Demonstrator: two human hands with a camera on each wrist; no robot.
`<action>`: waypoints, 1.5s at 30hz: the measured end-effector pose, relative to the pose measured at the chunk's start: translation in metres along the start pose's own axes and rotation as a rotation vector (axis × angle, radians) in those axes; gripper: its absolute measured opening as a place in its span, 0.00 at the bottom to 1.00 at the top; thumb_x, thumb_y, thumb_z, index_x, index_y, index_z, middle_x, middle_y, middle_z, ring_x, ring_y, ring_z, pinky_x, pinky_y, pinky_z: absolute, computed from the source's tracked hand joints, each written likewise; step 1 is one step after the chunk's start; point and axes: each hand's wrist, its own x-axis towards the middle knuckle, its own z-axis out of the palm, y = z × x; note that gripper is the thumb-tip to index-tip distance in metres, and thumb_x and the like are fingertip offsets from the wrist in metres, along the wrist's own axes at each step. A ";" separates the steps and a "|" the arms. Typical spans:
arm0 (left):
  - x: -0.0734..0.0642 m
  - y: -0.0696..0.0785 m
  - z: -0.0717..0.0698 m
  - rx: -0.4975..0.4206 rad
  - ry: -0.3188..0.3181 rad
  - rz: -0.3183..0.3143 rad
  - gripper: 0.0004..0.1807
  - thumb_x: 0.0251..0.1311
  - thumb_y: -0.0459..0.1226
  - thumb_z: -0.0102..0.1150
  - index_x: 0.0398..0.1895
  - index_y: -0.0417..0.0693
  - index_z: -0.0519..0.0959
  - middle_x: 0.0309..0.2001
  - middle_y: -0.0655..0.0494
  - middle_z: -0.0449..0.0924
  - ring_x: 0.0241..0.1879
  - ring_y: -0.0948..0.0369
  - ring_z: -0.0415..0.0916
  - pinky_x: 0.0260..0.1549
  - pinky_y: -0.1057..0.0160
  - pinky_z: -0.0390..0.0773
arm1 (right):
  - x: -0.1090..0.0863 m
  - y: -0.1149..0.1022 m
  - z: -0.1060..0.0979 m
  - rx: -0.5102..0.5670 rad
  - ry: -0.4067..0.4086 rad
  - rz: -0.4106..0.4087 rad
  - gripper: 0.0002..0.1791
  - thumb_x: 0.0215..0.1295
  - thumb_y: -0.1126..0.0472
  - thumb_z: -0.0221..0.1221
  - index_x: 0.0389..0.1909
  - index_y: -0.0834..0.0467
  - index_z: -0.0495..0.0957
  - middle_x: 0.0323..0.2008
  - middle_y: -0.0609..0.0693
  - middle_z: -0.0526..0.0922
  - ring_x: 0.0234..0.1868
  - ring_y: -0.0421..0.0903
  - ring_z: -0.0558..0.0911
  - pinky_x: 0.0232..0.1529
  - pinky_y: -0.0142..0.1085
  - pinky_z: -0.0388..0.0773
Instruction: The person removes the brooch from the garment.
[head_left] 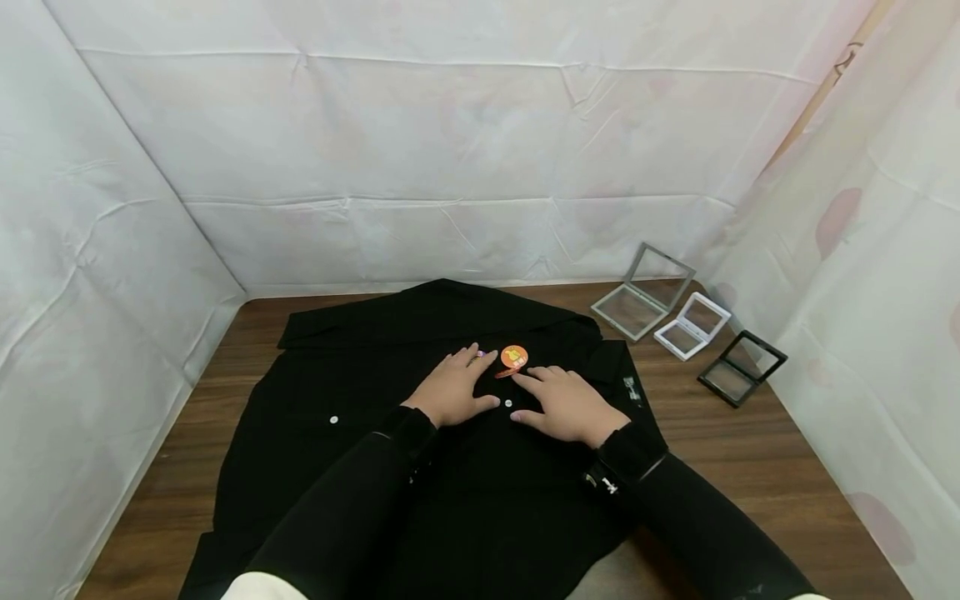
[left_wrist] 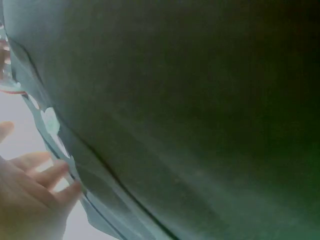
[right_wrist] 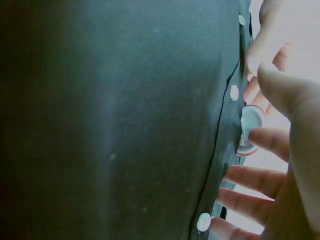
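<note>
While its fingers were spread and its thumb stood apart, the right hand (head_left: 570,406) pinched nothing; its index fingertip reached the lower edge of an orange round thing (head_left: 513,357). The left hand (head_left: 453,387) was also relaxed, with its fingers extended over a black garment (head_left: 300,467). Near these fingers there was a small purple thing (head_left: 480,354), but whether they touched it could not be told. The orange round thing lay on the garment between the two hands, just beyond the fingertips, and a thin red part (head_left: 507,373) showed at its near side. Between the thumbs was a white button (head_left: 508,403), and another button (head_left: 333,420) was farther to the left.

Under the garment there was a brown wooden table (head_left: 750,467). On its right side three hinged frames stood unfolded in a row: the grey frame (head_left: 648,298) at the back, the white frame (head_left: 693,327) in the middle and the black frame (head_left: 741,371) in front. White cloth (head_left: 450,133) hung around the table.
</note>
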 end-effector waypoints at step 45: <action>0.016 0.003 -0.001 0.011 -0.037 0.021 0.45 0.72 0.58 0.58 0.85 0.68 0.46 0.83 0.47 0.45 0.79 0.46 0.49 0.75 0.42 0.52 | 0.008 0.000 0.006 0.035 -0.027 0.063 0.39 0.73 0.34 0.56 0.78 0.49 0.66 0.75 0.56 0.66 0.74 0.56 0.65 0.71 0.57 0.62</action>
